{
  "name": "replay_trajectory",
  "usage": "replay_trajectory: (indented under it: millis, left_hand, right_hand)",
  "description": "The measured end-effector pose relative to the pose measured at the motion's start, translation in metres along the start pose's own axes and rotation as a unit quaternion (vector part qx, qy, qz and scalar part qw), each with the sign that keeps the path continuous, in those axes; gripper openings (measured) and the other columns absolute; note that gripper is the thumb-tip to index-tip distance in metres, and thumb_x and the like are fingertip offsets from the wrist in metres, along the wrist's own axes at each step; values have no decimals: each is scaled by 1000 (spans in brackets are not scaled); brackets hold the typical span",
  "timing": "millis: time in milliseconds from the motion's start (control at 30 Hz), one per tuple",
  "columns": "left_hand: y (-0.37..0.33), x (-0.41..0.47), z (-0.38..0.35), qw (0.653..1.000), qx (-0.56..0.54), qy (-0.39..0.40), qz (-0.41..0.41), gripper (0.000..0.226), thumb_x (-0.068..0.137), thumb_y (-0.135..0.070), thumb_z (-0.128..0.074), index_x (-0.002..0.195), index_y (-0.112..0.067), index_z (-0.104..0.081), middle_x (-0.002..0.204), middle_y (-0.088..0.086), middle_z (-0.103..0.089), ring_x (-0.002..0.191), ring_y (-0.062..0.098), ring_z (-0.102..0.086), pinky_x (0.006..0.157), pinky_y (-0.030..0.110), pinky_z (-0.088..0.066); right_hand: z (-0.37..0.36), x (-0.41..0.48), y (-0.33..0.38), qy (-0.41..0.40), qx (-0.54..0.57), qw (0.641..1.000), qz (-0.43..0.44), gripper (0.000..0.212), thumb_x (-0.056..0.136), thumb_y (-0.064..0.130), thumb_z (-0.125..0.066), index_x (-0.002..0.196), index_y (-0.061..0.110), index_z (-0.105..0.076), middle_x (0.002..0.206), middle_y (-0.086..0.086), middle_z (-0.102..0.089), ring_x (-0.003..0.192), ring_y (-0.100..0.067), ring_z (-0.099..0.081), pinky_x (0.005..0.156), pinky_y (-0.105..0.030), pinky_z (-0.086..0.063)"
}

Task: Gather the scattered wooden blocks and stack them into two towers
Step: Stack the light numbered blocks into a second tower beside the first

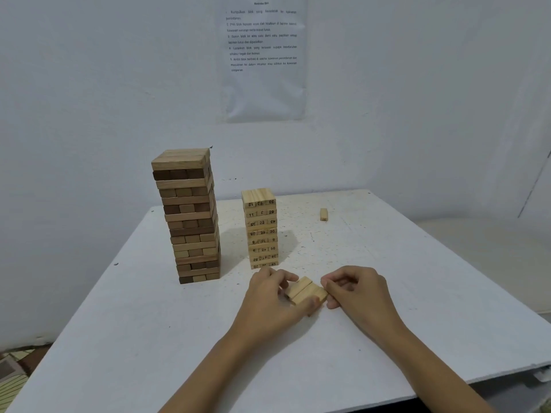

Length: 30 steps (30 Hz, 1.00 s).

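Two towers stand on the white table. The taller one, of brown wooden blocks, is on the left. The shorter one, of pale numbered blocks, stands to its right. In front of the pale tower lies a small group of pale blocks, side by side. My left hand grips this group from the left, fingers curled over it. My right hand pinches its right end. One single pale block lies apart at the far right of the table.
A printed sheet of paper hangs on the white wall behind the table. The table's right edge runs down toward the front right corner. Patterned floor shows at the lower left.
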<state>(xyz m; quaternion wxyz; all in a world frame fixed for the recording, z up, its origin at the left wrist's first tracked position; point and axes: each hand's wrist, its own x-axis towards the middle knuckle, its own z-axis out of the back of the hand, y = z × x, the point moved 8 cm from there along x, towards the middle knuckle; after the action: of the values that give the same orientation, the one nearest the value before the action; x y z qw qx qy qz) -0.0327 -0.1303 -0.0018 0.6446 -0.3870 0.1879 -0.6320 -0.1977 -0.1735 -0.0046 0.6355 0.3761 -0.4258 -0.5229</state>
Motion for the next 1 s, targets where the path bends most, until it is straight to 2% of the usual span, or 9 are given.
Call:
replay_trajectory:
  millis: [100,200,300,500,633,700,800,900,1000]
  left_hand:
    - [-4,-8,-5,999,33,15,-17,62,62,-57,-75,113,-35,-48,103,-23,-37,106,-7,-35,78,10,-34]
    - [-6,-10,0,999,21,-16,-26,49,65,-45,-76,105,-32,-53,100,-21,-41,104,-2,-40,80,10,-36]
    - [-8,-6,3,999,4,-17,-42,36,70,-34,-76,100,-31,-56,97,-17,-45,100,-2,-42,77,6,-34]
    - [-10,-7,4,997,-19,35,-61,48,75,-25,-76,119,-25,-58,107,-17,-48,107,0,-44,80,4,-34]
    - [-9,-11,10,998,9,35,-52,67,77,-43,-73,133,-36,-38,123,-20,-39,117,-4,-38,90,10,-33]
    - [-11,-20,15,996,61,2,-63,66,83,-48,-64,139,-32,-33,130,-19,-36,124,-2,-34,100,16,-32]
    - [-7,-35,15,990,134,-18,-33,69,92,-51,-46,149,-25,-19,150,-14,-22,137,4,-19,112,20,-18]
    - [5,-40,-2,978,201,56,16,75,97,-53,-28,152,-15,5,160,-3,11,145,9,15,117,25,8]
    - [10,-37,-16,965,241,97,17,73,99,-51,-19,150,-10,14,157,3,23,141,10,27,115,26,16]
  right_hand:
    - [0,2,-4,1,10,1000,-6,17,86,-1,-60,82,12,-71,59,-5,-67,53,-12,-66,60,-17,-53]
    - [-4,3,-8,15,20,1000,-15,23,87,-5,-56,85,12,-72,61,-7,-64,50,-7,-59,56,-16,-50]
    - [-7,5,-8,19,14,1000,-13,26,88,-2,-57,85,19,-73,69,-4,-64,57,-8,-58,63,-18,-49]
    - [-13,3,-3,40,-12,999,22,26,89,0,-58,86,20,-73,88,-4,-67,75,-9,-57,63,-7,-43]
    - [-6,0,3,71,-69,993,61,31,92,1,-49,105,24,-65,100,6,-62,92,-3,-56,73,-1,-39]
    - [-7,-6,5,121,-153,973,125,32,96,9,-48,118,30,-59,112,20,-55,109,4,-46,87,-3,-32]
    - [-9,-17,-5,211,-261,929,157,39,102,30,-42,140,40,-38,132,43,-26,127,15,-21,100,-1,-10]
    - [-14,-22,-12,260,-332,891,170,55,103,42,-31,152,35,-9,152,32,1,139,15,10,105,-3,11]
    - [-26,-24,-12,266,-395,858,191,66,96,56,-8,153,27,8,157,19,16,141,9,21,112,-13,16]
